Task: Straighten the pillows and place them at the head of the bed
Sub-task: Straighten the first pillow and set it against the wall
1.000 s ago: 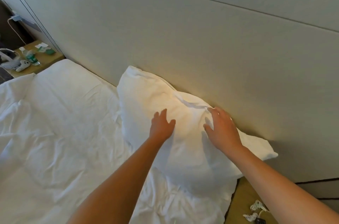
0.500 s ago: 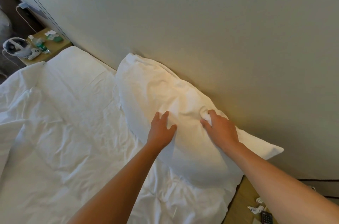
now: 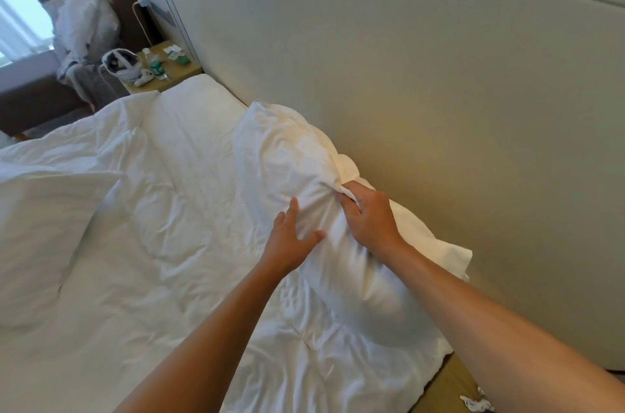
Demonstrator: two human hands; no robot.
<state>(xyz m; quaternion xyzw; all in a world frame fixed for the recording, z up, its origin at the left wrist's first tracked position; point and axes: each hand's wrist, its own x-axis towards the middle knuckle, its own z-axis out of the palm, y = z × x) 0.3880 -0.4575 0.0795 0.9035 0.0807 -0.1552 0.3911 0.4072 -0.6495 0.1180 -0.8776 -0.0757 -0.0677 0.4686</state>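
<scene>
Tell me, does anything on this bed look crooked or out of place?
Yes. The pillow against the headboard lies at a slant, its cover bunched in the right hand. The left hand rests open on it. A second pillow lies away from the headboard.

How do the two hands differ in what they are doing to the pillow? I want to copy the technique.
The right hand is closed, its fingers pinching a bunched fold of the pillow near the headboard; the left hand is open, fingers spread. The right hand sits on the upper edge; the left hand lies flat lower on the pillow's front, on the bed side. Both touch the same white pillow.
</scene>
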